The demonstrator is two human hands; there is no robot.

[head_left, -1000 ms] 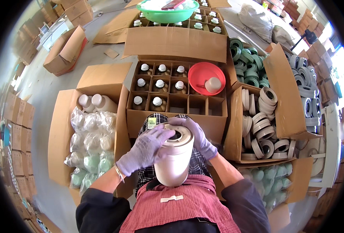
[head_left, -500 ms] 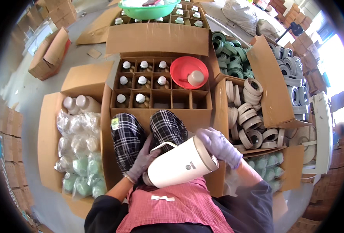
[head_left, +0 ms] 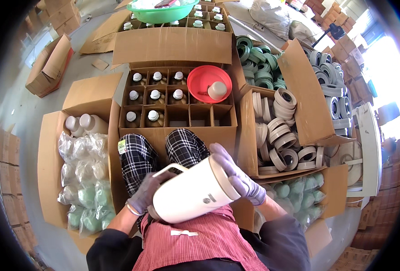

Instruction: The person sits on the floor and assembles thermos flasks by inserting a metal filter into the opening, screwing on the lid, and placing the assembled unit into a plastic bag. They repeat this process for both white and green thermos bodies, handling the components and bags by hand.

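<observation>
A large white tumbler (head_left: 188, 192) with a side handle (head_left: 168, 168) and a beige rim and base lies tilted across my lap. My left hand (head_left: 145, 193), in a grey-purple glove, closes around its lower part below the handle. At the rim end, my gloved right hand (head_left: 240, 176) lies against the mouth with its fingers stretched out and apart. The palm side and the mouth itself are hidden.
Ahead stands a divided carton (head_left: 177, 135) of white-capped bottles, with a red bowl (head_left: 197, 81) on it. A carton of bagged cups (head_left: 84, 171) is at left. Beige rings (head_left: 283, 135) fill a right carton, with bagged green pieces (head_left: 299, 194) nearer. A green basin (head_left: 161, 16) sits farther back.
My right hand's fingers have gone from curling over the rim to stretching along the mouth. The tumbler and my left hand have shifted slightly left in a view that has also shifted.
</observation>
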